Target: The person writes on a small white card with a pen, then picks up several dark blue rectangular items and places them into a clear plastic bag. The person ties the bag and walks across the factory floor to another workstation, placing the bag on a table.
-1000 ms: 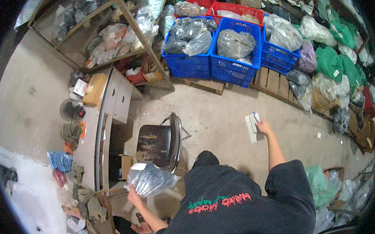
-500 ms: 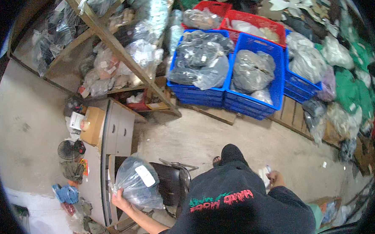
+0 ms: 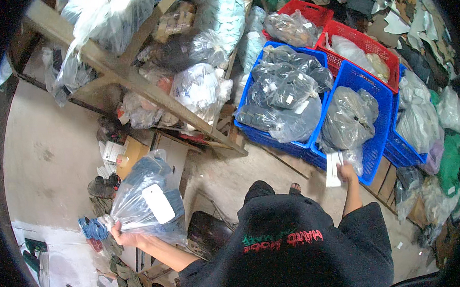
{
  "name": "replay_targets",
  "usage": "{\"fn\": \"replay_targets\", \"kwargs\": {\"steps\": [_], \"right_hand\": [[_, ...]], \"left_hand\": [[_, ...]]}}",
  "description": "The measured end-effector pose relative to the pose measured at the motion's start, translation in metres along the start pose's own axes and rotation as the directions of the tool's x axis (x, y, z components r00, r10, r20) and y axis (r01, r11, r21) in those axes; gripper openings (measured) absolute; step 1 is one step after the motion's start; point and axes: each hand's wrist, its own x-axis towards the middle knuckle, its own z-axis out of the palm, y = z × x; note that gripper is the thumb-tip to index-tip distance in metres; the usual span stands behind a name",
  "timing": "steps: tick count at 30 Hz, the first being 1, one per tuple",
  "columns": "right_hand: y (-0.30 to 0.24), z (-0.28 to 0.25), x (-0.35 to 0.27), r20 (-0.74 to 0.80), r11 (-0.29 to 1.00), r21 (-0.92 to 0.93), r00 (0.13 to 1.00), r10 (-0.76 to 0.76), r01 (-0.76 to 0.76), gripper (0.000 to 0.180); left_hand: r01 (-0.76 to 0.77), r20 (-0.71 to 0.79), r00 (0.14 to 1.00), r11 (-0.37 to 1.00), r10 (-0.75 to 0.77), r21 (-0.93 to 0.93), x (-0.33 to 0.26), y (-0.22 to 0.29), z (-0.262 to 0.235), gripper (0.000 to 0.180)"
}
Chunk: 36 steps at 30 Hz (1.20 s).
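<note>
My left hand [image 3: 122, 237] is closed round the gathered neck of a clear plastic bag [image 3: 131, 193]. Dark blue-grey, cloth-like contents show through the plastic, and a white label [image 3: 159, 204] lies on its side. The bag is held up off the floor, above the desk and chair. On the other side, my right hand [image 3: 348, 172] pinches a white paper slip or pad [image 3: 333, 170]. It appears in front of the near end of a blue crate [image 3: 385, 138] holding a bag of grey material [image 3: 348, 116].
Another blue crate [image 3: 274, 142] packed with dark bags stands alongside. Red crates [image 3: 392, 65] are behind. A wooden rack [image 3: 187, 117] loaded with bags rises at left. A dark chair [image 3: 208, 233] stands below the held bag. Green bags [image 3: 451, 155] are piled at right.
My left hand has lifted the bag higher and moved it leftward. My right hand has reached forward with the white paper, closer to the blue crates. The view has shifted too.
</note>
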Motion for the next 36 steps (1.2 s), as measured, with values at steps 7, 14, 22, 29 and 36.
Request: {"fn": "replay_targets", "kwargs": {"steps": [7, 14, 22, 29, 36], "right_hand": [[-0.129, 0.016, 0.027, -0.076, 0.878, 0.405, 0.966, -0.246, 0.256, 0.044], [0.014, 0.155, -0.067, 0.135, 0.851, 0.253, 0.888, 0.439, -0.459, 0.03], [-0.013, 0.259, -0.259, 0.234, 0.266, 0.722, 0.587, 0.775, -0.639, 0.019], [-0.038, 0.306, -0.277, -0.072, 0.548, 0.628, 0.66, 0.748, -0.553, 0.025], [0.004, 0.3, -0.297, -0.077, 0.513, 0.672, 0.639, 0.766, -0.534, 0.043]], "left_hand": [[-0.447, 0.055, 0.895, 0.883, 0.444, 0.147, 0.111, -0.102, 0.111, 0.029], [-0.582, 0.009, 0.813, 0.811, 0.583, 0.066, 0.251, -0.226, 0.225, 0.028], [-0.444, 0.408, 0.87, 0.802, 0.278, 0.399, 0.274, -0.409, 0.377, 0.028], [-0.428, 0.596, 0.8, 0.768, 0.077, 0.476, 0.205, -0.493, 0.438, 0.029], [-0.595, 0.587, 0.746, 0.712, 0.315, 0.374, 0.16, -0.449, 0.377, 0.03]]}}
